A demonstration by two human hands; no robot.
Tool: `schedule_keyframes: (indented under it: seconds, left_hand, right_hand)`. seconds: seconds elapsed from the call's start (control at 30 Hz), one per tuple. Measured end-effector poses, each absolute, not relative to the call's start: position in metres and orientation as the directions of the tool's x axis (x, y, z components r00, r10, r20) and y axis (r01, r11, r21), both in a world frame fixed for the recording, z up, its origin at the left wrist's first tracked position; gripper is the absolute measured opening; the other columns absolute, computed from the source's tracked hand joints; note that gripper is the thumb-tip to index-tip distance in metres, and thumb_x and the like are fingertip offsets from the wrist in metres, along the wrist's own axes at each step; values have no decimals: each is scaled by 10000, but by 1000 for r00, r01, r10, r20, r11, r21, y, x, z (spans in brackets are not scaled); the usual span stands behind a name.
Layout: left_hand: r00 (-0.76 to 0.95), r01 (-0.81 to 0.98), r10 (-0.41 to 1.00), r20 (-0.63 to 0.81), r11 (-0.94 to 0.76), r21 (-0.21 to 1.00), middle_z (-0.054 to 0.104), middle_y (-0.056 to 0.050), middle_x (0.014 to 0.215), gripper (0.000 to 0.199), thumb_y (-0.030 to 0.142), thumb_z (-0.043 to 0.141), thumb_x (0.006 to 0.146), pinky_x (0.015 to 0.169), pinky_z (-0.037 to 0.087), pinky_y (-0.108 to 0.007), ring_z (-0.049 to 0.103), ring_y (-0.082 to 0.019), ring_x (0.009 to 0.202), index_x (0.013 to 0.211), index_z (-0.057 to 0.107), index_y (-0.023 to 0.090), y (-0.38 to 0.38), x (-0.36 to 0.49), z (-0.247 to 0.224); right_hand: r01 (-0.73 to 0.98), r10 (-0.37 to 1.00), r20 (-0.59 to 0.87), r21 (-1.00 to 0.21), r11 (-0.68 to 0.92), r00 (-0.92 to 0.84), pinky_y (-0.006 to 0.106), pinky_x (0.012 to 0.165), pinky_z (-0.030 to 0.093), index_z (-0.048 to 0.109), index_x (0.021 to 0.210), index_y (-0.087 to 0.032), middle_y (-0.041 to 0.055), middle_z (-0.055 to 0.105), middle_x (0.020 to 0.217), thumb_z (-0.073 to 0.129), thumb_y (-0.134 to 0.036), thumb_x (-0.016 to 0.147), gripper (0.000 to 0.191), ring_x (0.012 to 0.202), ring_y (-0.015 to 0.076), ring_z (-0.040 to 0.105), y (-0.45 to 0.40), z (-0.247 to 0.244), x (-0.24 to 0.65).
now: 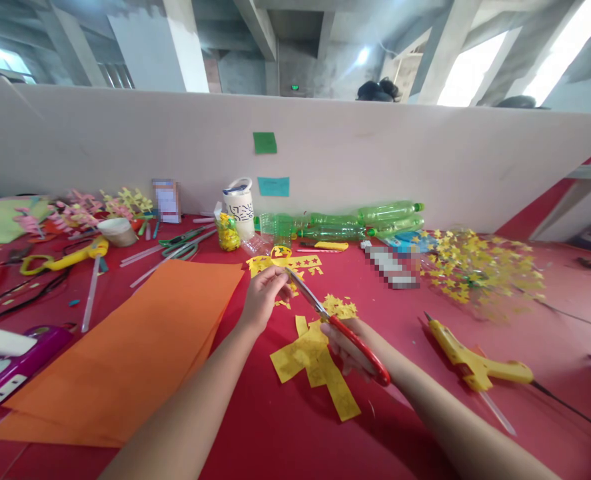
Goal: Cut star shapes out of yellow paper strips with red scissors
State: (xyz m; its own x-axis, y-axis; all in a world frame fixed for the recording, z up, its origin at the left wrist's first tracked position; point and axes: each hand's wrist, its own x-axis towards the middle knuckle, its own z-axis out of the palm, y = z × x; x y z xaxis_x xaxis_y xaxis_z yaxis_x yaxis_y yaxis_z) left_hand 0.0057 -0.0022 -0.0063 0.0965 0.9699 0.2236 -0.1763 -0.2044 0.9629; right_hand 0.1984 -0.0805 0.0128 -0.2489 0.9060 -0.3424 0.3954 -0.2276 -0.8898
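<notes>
Red-handled scissors (358, 343) are gripped in my right hand (348, 353), their blades pointing up and left. The blade tips reach the fingertips of my left hand (268, 293), whose fingers are pinched together; what they hold is too small or hidden to make out. Just beyond the left hand lies a yellow paper sheet with star-shaped cutouts (308, 262). A small heap of yellow paper stars (340, 307) sits behind my right hand. Overlapping yellow paper strips (342, 393) lie on the red table (275, 440) below the scissors.
Orange paper sheets (140, 333) lie at left, near a purple device (25, 373) and a yellow glue gun (80, 255). Another yellow glue gun (470, 357) rests at right, before a yellow star bouquet (480, 267). Green plastic bottles (335, 231) line the white partition (375, 160).
</notes>
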Motion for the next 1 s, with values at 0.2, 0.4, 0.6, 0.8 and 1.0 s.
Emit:
schedule_keyframes:
  seconds: [0.2, 0.4, 0.6, 0.8, 1.0]
  left_hand:
    - [97, -211, 965, 243, -218, 953, 604, 2, 607, 170, 284, 573, 810, 568, 466, -242, 580, -118, 560, 708, 593, 151, -2, 7, -6]
    - [76, -214, 972, 221, -200, 956, 597, -3, 616, 169, 302, 592, 796, 568, 459, -252, 567, -125, 560, 719, 604, 152, -1, 6, -8]
    - [102, 4, 981, 166, -167, 986, 552, 22, 622, 196, 355, 600, 787, 514, 374, -222, 487, -100, 531, 701, 618, 180, -1, 7, -10]
    - [294, 233, 937, 187, -260, 937, 633, -6, 701, 228, 394, 575, 804, 629, 403, -256, 547, -157, 670, 729, 679, 206, -2, 16, -20]
    - [390, 343, 914, 113, -258, 903, 723, -46, 846, 205, 372, 602, 776, 730, 447, -299, 634, -215, 805, 821, 724, 212, -4, 30, -29]
  right_hand:
    - [410, 892, -358, -883, -228, -276, 212, 378, 439, 458, 574, -199, -83, 371, 310, 568, -547, 811, 435, 242, 75, 373, -78, 5, 202]
    - [374, 911, -351, -892, -254, -216, 189, 270, 317, 452, 562, -193, -65, 441, 391, 617, -538, 770, 435, 249, 82, 410, -77, 2, 202]
    - [210, 965, -252, -950, -233, -67, 193, 305, 357, 430, 578, -202, -89, 368, 306, 596, -529, 787, 422, 236, 84, 386, -67, -2, 207]
    - [80, 985, -166, -982, -169, 41, 216, 408, 456, 429, 599, -204, -116, 342, 316, 570, -521, 800, 401, 234, 64, 360, -61, 0, 211]
    - [37, 979, -204, -978, -205, 26, 212, 353, 404, 430, 604, -204, -113, 350, 337, 593, -525, 766, 394, 233, 72, 375, -58, 0, 211]
